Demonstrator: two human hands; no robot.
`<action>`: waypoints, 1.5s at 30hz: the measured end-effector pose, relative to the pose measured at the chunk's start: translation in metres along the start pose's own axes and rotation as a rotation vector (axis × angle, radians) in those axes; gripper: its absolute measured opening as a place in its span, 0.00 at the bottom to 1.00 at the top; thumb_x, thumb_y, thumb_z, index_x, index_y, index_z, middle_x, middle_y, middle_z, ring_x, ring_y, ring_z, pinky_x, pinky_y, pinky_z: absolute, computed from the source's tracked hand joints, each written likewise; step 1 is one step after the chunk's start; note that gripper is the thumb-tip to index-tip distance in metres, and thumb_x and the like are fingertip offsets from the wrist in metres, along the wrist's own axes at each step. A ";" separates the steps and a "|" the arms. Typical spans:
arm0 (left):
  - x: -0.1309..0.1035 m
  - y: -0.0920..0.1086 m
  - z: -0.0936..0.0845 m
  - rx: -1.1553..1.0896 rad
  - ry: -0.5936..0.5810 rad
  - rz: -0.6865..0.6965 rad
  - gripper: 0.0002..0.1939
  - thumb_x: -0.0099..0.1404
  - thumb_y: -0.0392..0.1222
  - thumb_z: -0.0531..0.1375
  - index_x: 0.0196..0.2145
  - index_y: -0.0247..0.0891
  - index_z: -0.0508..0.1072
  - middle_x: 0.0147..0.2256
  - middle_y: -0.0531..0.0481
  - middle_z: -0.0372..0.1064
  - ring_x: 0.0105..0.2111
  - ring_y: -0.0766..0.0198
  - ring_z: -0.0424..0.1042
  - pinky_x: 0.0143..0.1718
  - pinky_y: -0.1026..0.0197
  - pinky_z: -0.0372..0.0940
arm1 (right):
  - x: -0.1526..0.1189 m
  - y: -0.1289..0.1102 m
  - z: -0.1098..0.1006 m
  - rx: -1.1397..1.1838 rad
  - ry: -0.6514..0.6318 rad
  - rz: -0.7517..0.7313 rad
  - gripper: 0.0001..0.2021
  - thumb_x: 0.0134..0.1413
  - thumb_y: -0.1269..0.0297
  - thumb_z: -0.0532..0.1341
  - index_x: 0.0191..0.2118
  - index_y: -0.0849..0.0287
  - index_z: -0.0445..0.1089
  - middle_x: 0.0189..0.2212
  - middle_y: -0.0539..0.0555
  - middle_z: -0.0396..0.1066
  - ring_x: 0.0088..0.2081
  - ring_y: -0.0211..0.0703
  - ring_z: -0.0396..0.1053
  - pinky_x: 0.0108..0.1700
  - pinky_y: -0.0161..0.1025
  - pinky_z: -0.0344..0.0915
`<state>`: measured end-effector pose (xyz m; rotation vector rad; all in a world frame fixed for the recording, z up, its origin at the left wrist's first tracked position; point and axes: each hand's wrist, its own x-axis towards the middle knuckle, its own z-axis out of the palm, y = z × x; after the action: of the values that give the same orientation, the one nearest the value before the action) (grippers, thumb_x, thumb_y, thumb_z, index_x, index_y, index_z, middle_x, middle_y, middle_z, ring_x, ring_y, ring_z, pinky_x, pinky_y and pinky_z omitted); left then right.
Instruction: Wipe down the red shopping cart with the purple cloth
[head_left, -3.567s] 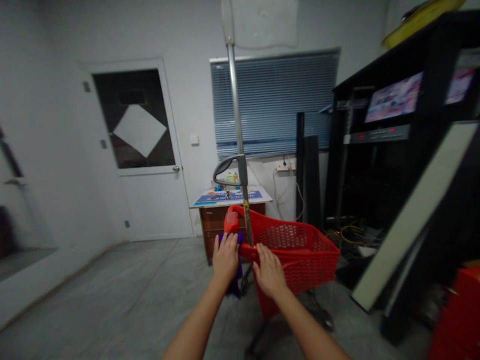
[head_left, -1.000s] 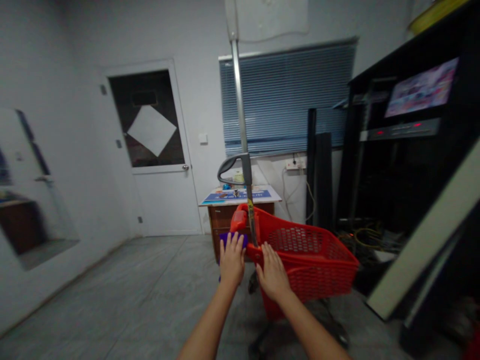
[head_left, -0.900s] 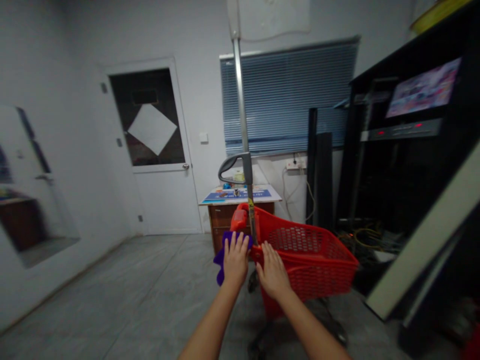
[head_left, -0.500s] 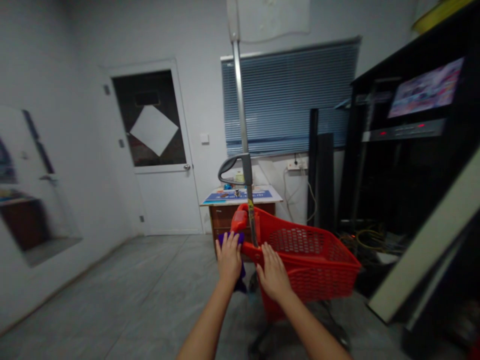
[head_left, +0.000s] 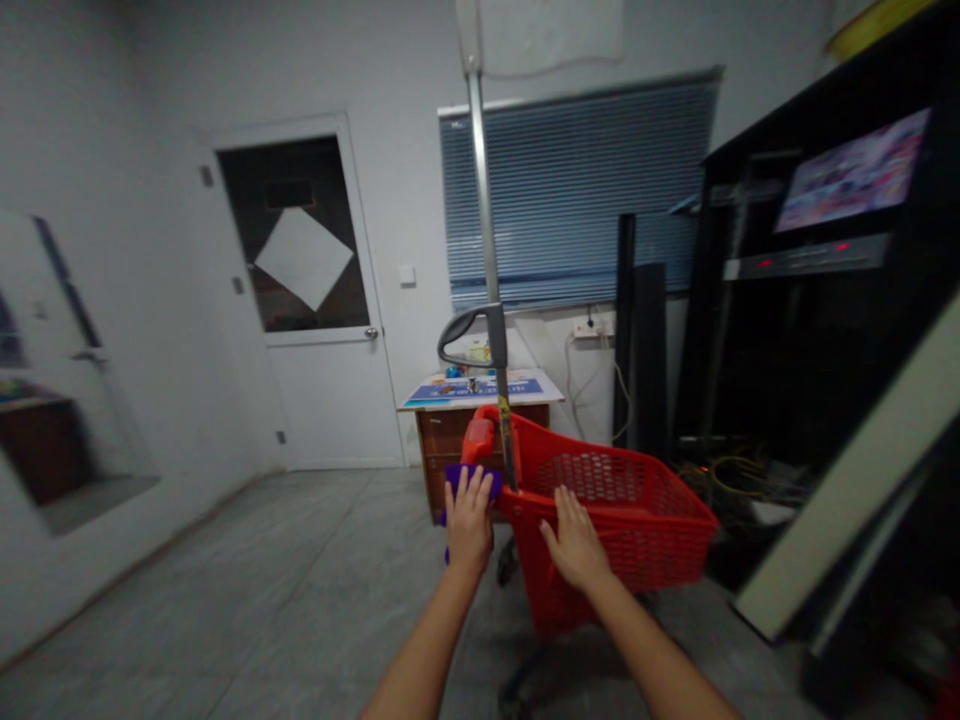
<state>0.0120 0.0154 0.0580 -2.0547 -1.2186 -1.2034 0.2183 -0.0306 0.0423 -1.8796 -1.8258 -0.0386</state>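
Observation:
A red plastic shopping cart stands in front of me, turned with its basket to the right. My left hand presses a purple cloth onto the cart's red handle bar, its fingers over the cloth. Part of the cloth hangs below the bar, partly hidden by the hand. On the near side rim of the basket lies my right hand, fingers stretched out and thumb apart, holding nothing. A metal pole with a grey grip rises from the handle end of the cart.
Behind the cart is a brown desk with a printed board on top. A white door is at the left, a blind-covered window behind. Right of the cart stand a leaning pale board, a dark rack and loose cables.
My left hand has moved slightly right along the handle, with the purple cloth under it. My right hand has slid right along the basket rim, away from the pole.

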 end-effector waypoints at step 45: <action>0.023 -0.002 -0.013 0.071 0.026 0.054 0.29 0.69 0.34 0.53 0.66 0.44 0.54 0.66 0.42 0.47 0.67 0.50 0.44 0.64 0.38 0.44 | -0.021 -0.046 0.007 0.021 -0.031 -0.082 0.34 0.59 0.59 0.49 0.67 0.70 0.47 0.68 0.59 0.42 0.68 0.47 0.38 0.68 0.46 0.39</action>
<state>0.0093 0.0180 0.0844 -2.0017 -1.1697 -1.1426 0.1711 -0.0495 0.0440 -1.7998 -1.9163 -0.0193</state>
